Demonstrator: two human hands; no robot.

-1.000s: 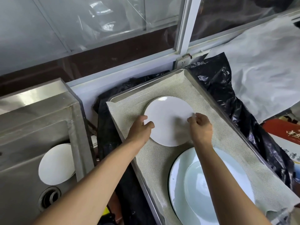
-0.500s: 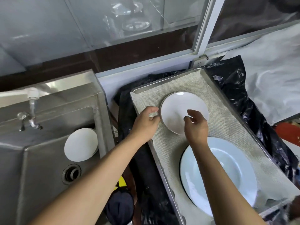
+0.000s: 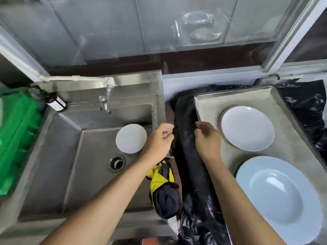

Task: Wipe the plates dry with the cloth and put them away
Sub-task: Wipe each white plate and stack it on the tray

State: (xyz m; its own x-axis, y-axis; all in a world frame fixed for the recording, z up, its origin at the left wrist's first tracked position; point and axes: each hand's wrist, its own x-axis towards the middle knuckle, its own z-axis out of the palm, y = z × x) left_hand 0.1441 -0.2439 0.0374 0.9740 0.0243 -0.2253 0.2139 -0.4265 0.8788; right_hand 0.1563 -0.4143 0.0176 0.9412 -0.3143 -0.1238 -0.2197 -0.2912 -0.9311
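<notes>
Meanwhile, both hands hang over the gap between a steel sink (image 3: 74, 156) and a lined tray (image 3: 208, 96), neither holding anything: the left hand (image 3: 158, 142) hovers by the sink's right wall with its fingers loosely curled and empty, and the right hand (image 3: 206, 137) sits at the tray's left edge with its fingers relaxed and spread. A small plate (image 3: 247, 128) lies flat on the tray's mat, just right of the right hand and not touched by it, while a large plate (image 3: 277, 197) lies nearer the camera on the same mat. A third plate (image 3: 131, 138) rests in the sink basin, close to the left hand and above the drain (image 3: 116, 163). No drying cloth can be made out in either hand. By the look of it, the plate in the sink is the next one to be dealt with. The risk from here is a slip: a plate lifted out of a basin may be wet, and a bare pinch on its rim could let it drop against the steel or knock the sink wall on the way across. A folded umbrella (image 3: 163, 190) and black plastic sheeting (image 3: 187, 156) fill the gap below, so a plate dropped there would be awkward to retrieve
</notes>
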